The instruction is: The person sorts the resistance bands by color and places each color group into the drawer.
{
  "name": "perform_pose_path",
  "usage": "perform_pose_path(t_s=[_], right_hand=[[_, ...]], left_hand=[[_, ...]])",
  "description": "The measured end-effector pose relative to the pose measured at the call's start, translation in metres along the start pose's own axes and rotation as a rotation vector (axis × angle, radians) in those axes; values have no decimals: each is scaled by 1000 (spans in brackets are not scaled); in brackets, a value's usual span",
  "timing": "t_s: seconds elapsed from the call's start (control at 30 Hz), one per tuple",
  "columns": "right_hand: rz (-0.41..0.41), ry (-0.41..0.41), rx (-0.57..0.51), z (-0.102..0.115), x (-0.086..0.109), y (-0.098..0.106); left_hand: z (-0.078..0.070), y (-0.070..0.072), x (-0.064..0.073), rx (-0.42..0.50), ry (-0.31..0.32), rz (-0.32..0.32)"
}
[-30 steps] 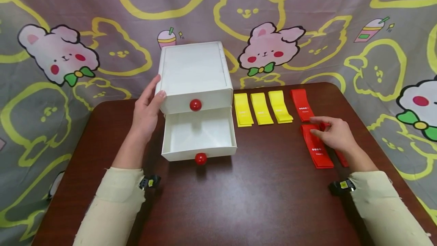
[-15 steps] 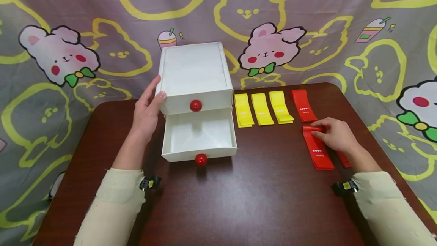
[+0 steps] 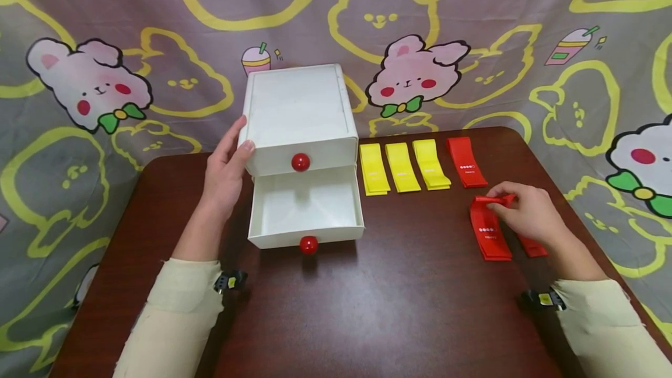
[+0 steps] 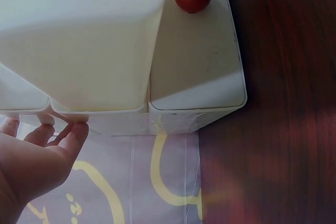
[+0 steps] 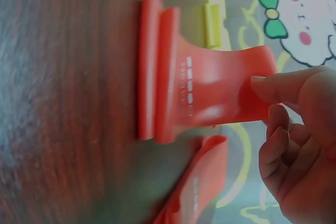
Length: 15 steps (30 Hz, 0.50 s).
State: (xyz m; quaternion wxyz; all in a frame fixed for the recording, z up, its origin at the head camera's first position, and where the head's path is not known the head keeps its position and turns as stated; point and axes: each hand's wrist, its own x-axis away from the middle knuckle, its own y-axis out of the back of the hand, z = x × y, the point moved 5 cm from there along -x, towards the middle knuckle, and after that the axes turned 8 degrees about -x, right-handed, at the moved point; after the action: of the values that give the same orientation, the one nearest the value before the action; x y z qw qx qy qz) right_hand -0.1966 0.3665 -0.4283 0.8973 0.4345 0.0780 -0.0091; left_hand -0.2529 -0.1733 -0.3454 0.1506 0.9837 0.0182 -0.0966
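A white cabinet (image 3: 299, 107) with two drawers and red ball knobs stands at the back left of the table. Its lower drawer (image 3: 307, 209) is pulled out, and no contents show inside. My left hand (image 3: 223, 177) rests against the cabinet's left side, thumb at the front corner; in the left wrist view the fingertips (image 4: 80, 129) press the wall. My right hand (image 3: 530, 214) pinches the far end of a folded red resistance band (image 3: 490, 232), raised off the table. A second red band (image 3: 532, 245) lies partly hidden under that hand.
Another red band (image 3: 466, 162) lies further back. Three folded yellow bands (image 3: 401, 167) lie in a row between it and the cabinet. A patterned cloth (image 3: 315, 10) hangs behind the brown table (image 3: 367, 308).
My right hand has moved slightly right and toward me, and the end of the red band it pinches is lifted. The left hand and cabinet stay as they were.
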Motion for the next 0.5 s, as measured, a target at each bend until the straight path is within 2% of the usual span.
perform_pose_path(t_s=[0.2,0.5], right_hand=[[-55,22,-19,14,7,12],[-136,3,-87,30,11,21]], left_hand=[[0,-1,0,5,-5,-5],[0,-2,0,0,1,-2]])
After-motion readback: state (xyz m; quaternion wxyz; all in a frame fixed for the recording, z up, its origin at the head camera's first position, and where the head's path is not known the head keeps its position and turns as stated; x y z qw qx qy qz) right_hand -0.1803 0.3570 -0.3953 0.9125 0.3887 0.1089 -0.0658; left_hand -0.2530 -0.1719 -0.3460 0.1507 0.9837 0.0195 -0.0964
